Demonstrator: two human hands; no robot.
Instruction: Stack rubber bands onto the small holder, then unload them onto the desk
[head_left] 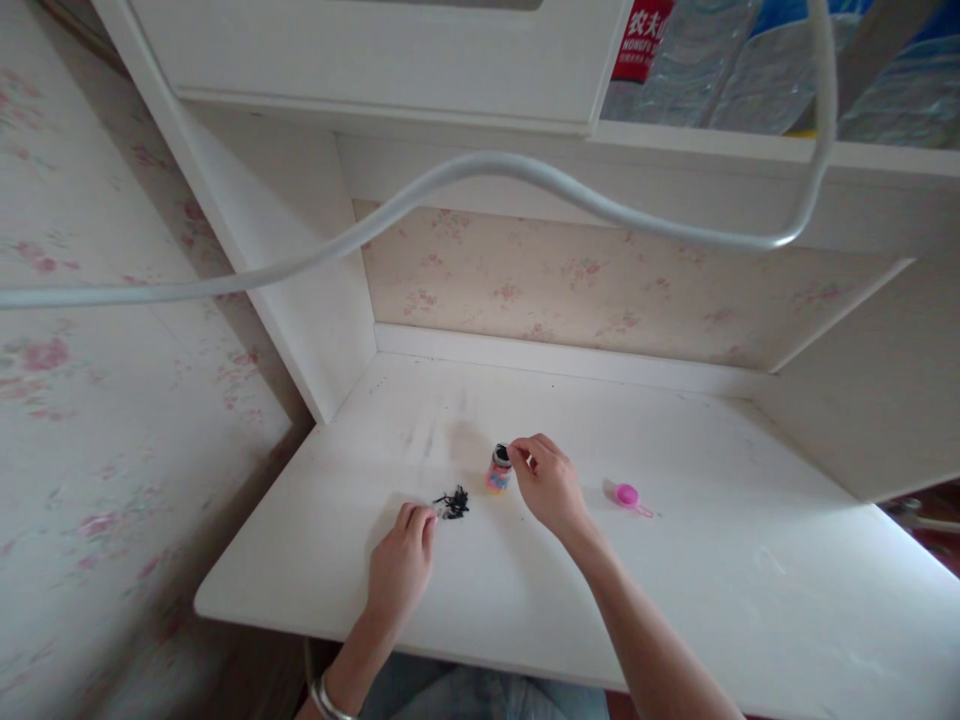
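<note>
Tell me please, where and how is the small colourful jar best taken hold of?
Probably around the middle of the jar, coming from the left. It stands upright with that side exposed, while the right hand is at the right of its top. A grip below the top would likely leave the top free.

black bits [456, 504] indistinct, bracelet [323, 699] cut off

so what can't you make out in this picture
All in the head view:
Whether the right hand holds anything at the mouth of the jar: too small.
The jar's printed wording: too small and blurred.
The count of black pieces by the left hand: they overlap.
Where the white cable ends: cut off by the left and top edges.
</note>
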